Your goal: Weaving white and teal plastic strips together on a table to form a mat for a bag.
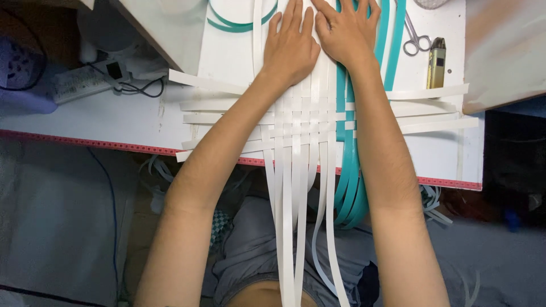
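White flat strips (pixel 301 119) lie woven into a grid on the white table (pixel 114 119); their long ends hang over the table's near edge toward my lap. Teal strips (pixel 348 182) run beside them on the right and also hang down. My left hand (pixel 291 45) rests flat, fingers together, on the upright white strips above the weave. My right hand (pixel 344 31) lies flat just beside it, pressing on white and teal strips. Neither hand grips anything.
Scissors (pixel 415 40) and a small olive-gold rectangular device (pixel 436 62) lie at the table's right. A power strip with cables (pixel 85 82) sits at the left. A loop of teal strip (pixel 239 23) lies at the top. A red measuring tape edges the table front (pixel 85 142).
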